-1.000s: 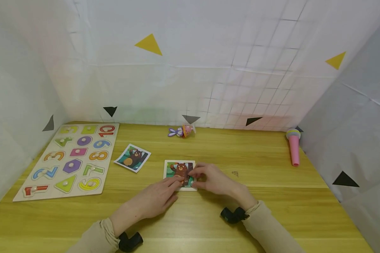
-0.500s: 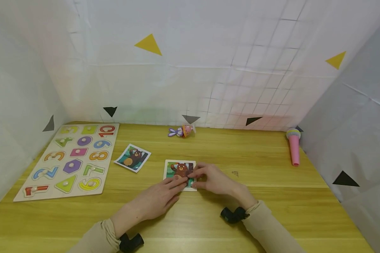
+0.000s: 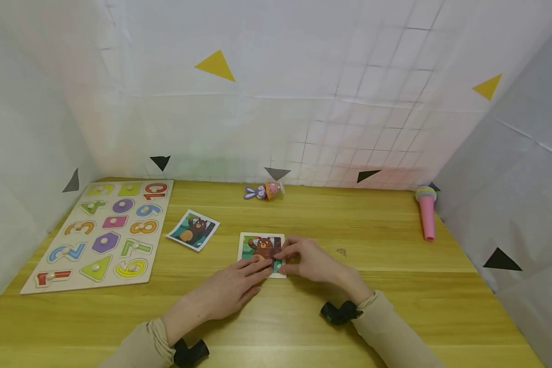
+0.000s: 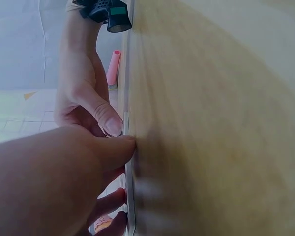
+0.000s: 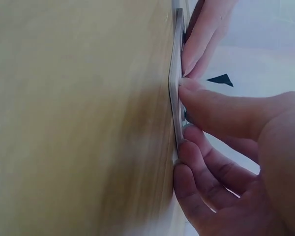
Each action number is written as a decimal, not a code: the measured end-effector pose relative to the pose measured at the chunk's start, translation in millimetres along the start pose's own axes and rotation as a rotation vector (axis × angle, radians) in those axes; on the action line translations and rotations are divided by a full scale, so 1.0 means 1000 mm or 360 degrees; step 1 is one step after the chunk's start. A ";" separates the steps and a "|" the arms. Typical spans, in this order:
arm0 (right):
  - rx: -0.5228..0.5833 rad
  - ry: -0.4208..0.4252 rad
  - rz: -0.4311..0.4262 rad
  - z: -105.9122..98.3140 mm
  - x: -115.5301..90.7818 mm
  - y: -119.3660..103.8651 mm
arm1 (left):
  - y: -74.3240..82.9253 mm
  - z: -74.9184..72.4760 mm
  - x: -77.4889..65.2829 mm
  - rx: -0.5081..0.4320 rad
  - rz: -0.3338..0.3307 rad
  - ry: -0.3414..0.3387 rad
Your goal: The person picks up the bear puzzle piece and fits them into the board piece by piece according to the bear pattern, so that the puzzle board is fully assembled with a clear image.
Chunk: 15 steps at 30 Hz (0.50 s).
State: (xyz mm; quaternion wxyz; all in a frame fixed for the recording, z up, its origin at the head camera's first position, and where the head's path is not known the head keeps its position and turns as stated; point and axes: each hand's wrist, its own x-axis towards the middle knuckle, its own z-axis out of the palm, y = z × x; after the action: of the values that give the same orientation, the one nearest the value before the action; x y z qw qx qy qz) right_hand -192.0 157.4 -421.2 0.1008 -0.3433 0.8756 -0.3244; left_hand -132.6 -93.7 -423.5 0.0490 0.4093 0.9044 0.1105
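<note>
A small square bear puzzle (image 3: 259, 245) with a pale border lies flat on the table. My left hand (image 3: 227, 289) comes in from the lower left, its fingers stretched out and resting on the puzzle's lower part. In the left wrist view the left thumb (image 4: 120, 150) sits at the board's near edge. Over the right side of the puzzle, my right hand (image 3: 315, 260) has thumb and fingers bent together, pinching a small dark puzzle piece (image 5: 187, 117) that stands slightly proud of the board. The fingers hide most of this piece.
Left of the puzzle lies a bear picture card (image 3: 193, 230), and beyond it a wooden number-and-shape board (image 3: 158, 243). A rabbit toy (image 3: 264, 191) lies at the back, near the white cloth wall (image 3: 276, 122). A pink toy microphone (image 3: 427, 214) is at the far right.
My left fingers have slid slightly right across the puzzle. The right hand has made only tiny movements at the same spot. The other things lie as before.
</note>
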 end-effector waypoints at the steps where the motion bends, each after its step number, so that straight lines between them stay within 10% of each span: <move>1: -0.0002 -0.0002 0.0000 0.000 0.000 0.000 | 0.000 0.000 0.000 0.0015 0.0003 -0.0002; 15: 0.0054 0.0211 0.0064 0.006 0.000 -0.001 | 0.011 -0.001 0.002 0.0151 0.0007 0.0024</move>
State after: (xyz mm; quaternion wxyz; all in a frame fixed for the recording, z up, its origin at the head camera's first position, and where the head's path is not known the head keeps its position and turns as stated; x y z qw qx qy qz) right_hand -189.4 153.6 -424.5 0.0550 -0.3016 0.8815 -0.3591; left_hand -126.1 -85.7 -419.8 0.0223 0.4124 0.9080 0.0707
